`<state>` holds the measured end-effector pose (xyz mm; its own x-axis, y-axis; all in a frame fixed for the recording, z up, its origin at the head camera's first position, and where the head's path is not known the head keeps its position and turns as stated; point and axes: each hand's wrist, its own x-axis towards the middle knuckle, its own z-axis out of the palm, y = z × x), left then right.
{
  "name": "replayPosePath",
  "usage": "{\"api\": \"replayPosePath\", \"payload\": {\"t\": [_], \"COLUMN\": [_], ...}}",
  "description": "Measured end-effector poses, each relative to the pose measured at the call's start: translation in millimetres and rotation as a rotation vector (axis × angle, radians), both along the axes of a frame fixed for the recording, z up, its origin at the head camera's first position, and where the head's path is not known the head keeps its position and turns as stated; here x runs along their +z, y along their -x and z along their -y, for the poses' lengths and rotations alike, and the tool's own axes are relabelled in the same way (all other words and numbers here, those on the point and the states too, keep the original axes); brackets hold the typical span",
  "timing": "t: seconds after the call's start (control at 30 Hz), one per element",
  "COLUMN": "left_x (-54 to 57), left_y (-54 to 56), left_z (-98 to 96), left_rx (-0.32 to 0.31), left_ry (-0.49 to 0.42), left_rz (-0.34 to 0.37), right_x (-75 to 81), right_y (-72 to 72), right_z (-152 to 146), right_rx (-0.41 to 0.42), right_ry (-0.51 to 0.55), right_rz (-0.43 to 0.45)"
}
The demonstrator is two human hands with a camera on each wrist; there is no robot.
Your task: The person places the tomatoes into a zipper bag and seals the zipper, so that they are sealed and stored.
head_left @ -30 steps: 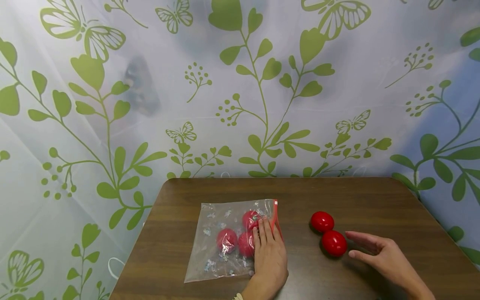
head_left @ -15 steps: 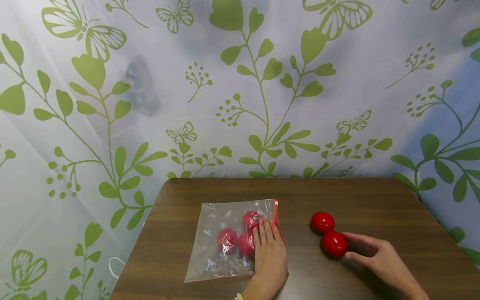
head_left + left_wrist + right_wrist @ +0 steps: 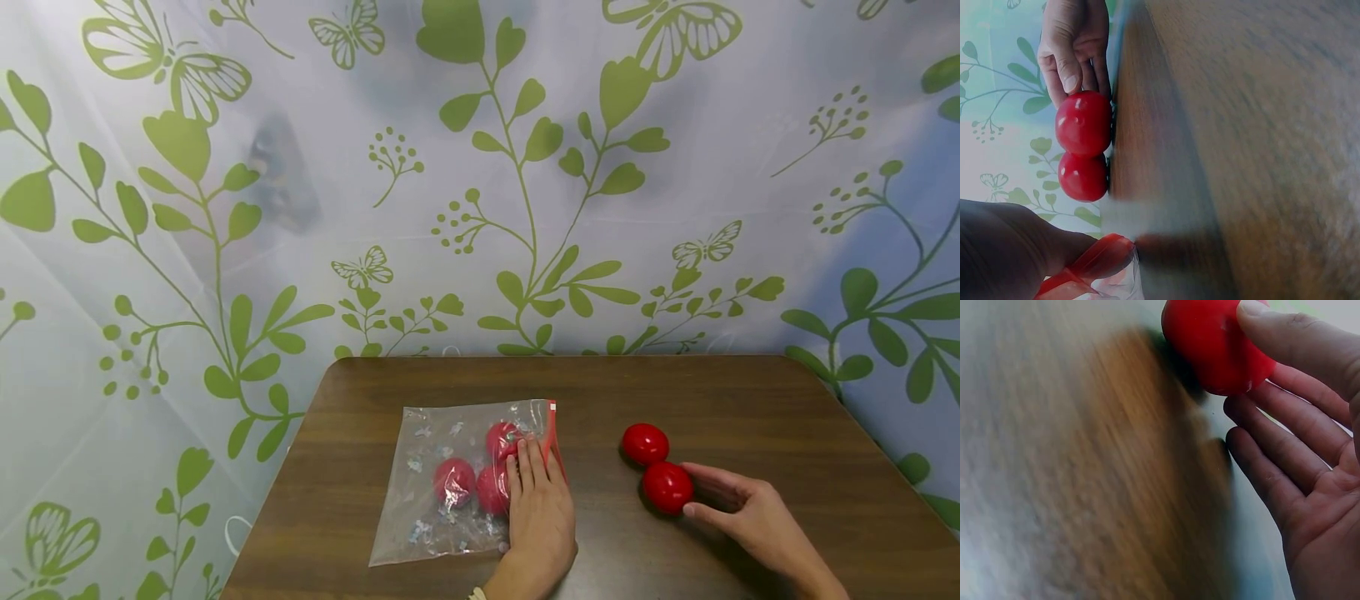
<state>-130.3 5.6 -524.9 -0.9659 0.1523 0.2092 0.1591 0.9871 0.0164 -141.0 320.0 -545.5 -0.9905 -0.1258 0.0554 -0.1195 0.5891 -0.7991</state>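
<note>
A clear zip bag (image 3: 423, 433) with a red edge lies on the table, and several red tomatoes (image 3: 454, 482) show through its plastic. My left hand (image 3: 542, 508) rests on the bag's right side with its fingers straight, partly covering one bagged tomato. In the left wrist view the red edge (image 3: 1088, 259) passes by my thumb. To the right, two shiny loose tomatoes touch: a farther tomato (image 3: 645, 444) and a nearer tomato (image 3: 667, 487). My right hand (image 3: 753, 512) touches the nearer one with thumb and fingertips; its fingers look fairly straight in the right wrist view.
The brown wooden table (image 3: 600, 550) has rounded far corners. A pale curtain (image 3: 450, 275) with green leaves and butterflies hangs just behind it and along the left side.
My right hand has moved left until thumb and fingertips meet the nearer loose tomato. My left hand and the bag have stayed in place.
</note>
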Motion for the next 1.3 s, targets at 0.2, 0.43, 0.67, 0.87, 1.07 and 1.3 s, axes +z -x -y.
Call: {"api": "replayPosePath", "payload": {"t": [0.2, 0.43, 0.67, 0.87, 1.07, 1.3], "left_x": [0.2, 0.4, -0.4, -0.5, 0.3, -0.3], "left_y": [-0.3, 0.2, 0.2, -0.3, -0.8, -1.1], "left_z": [0.0, 0.3, 0.1, -0.1, -0.3, -0.4], "left_rx": [0.004, 0.0, 0.0, 0.0, -0.002, -0.001], "left_ry": [-0.009, -0.006, -0.005, -0.011, -0.031, -0.017], "left_rz": [-0.002, 0.003, 0.004, -0.004, 0.023, 0.002], "right_x": [-2.3, -3.2, -2.3, -4.3, -4.7, -4.8], "right_y": [2.4, 1.7, 0.9, 0.7, 1.1, 1.4], "right_z": [2.8, 5.4, 6.7, 6.3, 5.5, 5.3], "right_rx": [0.01, 0.026, 0.001, 0.002, 0.012, 0.006], "right_ry": [0.001, 0.01, 0.004, -0.001, 0.008, -0.006], "right_rz": [-0.014, -0.009, 0.028, 0.008, 0.007, 0.034]}}
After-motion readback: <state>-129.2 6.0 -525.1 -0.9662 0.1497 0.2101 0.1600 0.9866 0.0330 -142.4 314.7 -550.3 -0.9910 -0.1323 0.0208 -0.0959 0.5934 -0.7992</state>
